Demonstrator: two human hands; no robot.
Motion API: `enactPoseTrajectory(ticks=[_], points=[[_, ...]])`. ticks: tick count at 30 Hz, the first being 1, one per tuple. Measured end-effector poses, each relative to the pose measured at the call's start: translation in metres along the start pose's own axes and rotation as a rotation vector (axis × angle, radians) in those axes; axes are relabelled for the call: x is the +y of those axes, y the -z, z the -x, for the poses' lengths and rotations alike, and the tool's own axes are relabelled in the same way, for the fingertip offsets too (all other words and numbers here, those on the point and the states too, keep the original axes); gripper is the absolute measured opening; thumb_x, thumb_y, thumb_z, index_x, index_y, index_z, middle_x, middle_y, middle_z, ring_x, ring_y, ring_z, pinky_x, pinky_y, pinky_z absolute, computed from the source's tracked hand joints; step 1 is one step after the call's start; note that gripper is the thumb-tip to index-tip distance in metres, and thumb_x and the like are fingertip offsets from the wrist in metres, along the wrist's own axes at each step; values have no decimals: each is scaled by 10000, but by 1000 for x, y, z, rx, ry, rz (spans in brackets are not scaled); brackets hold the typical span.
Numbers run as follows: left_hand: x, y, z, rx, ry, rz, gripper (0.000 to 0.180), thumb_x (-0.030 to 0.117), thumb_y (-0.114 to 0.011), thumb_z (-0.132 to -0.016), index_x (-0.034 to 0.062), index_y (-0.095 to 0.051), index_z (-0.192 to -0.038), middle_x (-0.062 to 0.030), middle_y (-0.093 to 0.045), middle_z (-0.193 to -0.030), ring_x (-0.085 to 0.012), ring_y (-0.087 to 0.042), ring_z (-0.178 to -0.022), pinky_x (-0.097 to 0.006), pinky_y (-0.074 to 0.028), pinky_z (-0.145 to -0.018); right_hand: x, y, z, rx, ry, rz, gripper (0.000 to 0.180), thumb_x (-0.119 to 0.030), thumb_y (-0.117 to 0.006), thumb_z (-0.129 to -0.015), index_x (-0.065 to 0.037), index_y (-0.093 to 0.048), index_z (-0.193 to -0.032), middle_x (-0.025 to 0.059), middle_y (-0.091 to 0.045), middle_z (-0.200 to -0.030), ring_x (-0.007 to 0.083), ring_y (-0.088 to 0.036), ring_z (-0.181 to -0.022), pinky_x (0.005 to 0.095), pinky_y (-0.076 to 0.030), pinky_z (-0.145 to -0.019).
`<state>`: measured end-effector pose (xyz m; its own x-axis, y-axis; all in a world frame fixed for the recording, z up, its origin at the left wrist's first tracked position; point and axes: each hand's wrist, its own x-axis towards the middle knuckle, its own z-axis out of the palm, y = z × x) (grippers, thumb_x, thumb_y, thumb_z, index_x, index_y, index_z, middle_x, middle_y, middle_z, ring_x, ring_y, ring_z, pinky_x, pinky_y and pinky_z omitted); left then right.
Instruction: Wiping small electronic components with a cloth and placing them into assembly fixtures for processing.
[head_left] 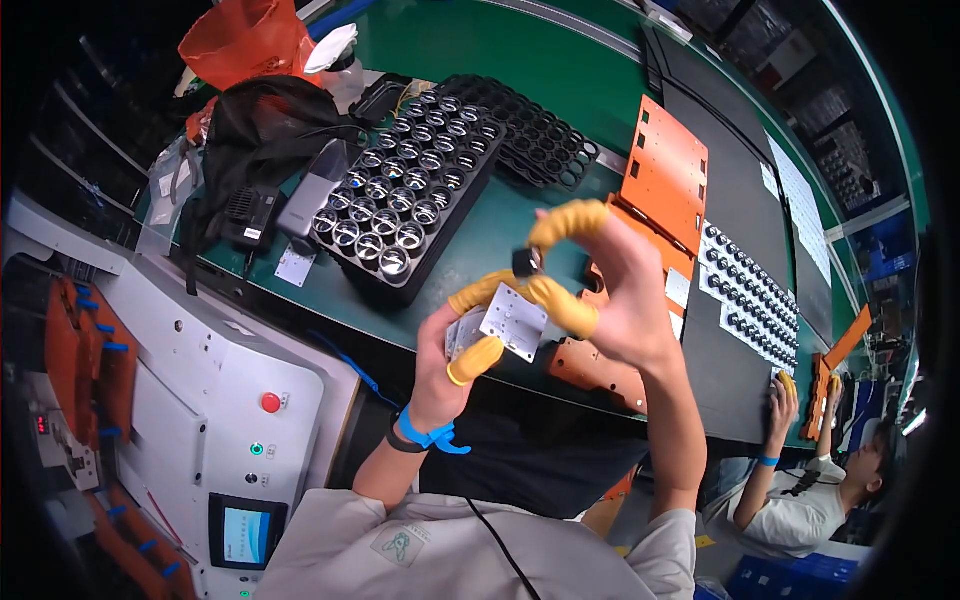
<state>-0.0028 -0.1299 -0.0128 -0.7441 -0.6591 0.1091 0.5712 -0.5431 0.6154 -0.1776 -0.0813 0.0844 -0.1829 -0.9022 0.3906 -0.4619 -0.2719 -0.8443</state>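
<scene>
My left hand (447, 362), with yellow finger cots and a blue wrist strap, grips a small stack of white square plates (514, 322) dotted with holes. The top plate is tilted toward me. Just above it, my right hand (622, 290) pinches a small black round part (525, 262) between cot-covered fingers. That part does not touch the plate. To the left of both hands stands a black tray (385, 283) full of round, shiny, clear lenses (378, 188). Orange fixture plates (600, 375) lie partly behind my right hand and forearm.
An empty-celled black tray (545, 150) lies behind the lens tray. Farther right are a hinged orange fixture (664, 175) and white sheets (750, 300) bearing rows of black parts. A white machine (215, 400) stands at my left. A co-worker (800, 500) sits at the right.
</scene>
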Motion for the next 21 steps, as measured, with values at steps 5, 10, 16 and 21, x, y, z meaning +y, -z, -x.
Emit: enactPoseTrajectory(ticks=[5,10,16,21], points=[[-15,-11,-6,14,-298,-463,605,70,-766,-801,-37,-549,-1355,-108,-685,-1211,-26,-394,-641,-166,-373,-646,-5,12,46,40,-156,-80,236,-44,-760,-760,17,-641,-955,45,-615,-834,146,-590,-783,270,-485,-752],[-24,-22,-4,-23,-327,-623,637,50,-794,-759,-21,-565,-1349,-99,-693,-1203,-31,-333,-607,-187,-302,-553,3,21,66,45,-227,-78,290,-37,-759,-748,18,-674,-1020,49,-597,-809,136,-554,-731,279,-453,-686],[-24,-29,-3,-79,-151,-578,608,92,-764,-849,-45,-524,-1390,-87,-657,-1222,-29,-464,-707,-180,-401,-652,6,32,73,33,58,202,322,-38,-767,-738,0,-679,-1045,99,-605,-817,242,-587,-759,369,-506,-832],[-22,-42,-6,-137,-8,-470,606,225,-733,-891,-108,-517,-1350,-199,-594,-1337,-252,-579,-1237,-376,-424,-1076,7,36,86,84,98,252,349,-56,-791,-741,-4,-686,-1070,118,-616,-861,287,-593,-785,403,-502,-834]])
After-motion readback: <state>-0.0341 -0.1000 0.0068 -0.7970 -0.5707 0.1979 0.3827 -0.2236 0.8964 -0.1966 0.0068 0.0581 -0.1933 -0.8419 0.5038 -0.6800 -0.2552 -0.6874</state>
